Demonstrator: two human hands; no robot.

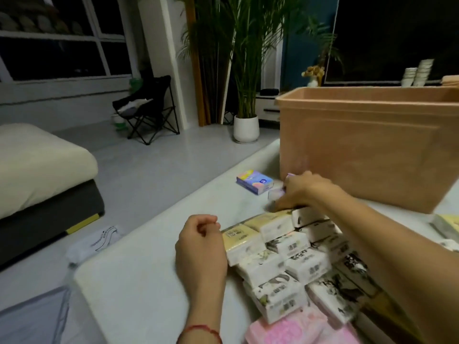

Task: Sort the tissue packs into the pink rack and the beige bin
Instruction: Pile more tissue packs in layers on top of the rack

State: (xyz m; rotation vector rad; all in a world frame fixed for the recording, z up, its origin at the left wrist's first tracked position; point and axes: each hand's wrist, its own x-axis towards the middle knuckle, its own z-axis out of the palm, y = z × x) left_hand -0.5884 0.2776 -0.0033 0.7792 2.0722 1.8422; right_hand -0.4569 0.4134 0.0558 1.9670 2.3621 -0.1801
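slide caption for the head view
Right hand grips a small pack by the beige bin; left hand rests curled beside stacked tissue packs.

White counter (139,281), rounded edge. Carries:
- beige bin (360,145), far right, upright;
- small blue-and-pink pack (254,182), flat, just left of the bin;
- heap of white and yellow tissue packs (285,256), mid-counter;
- pink rack (293,331), near edge, touching the heap;
- yellow pack (447,224), right edge.

The right hand (301,192) grips a small lilac tissue pack (276,194) beside the beige plastic bin (360,150); the left hand (201,252), fingers curled, touches piled white tissue packs (280,264).
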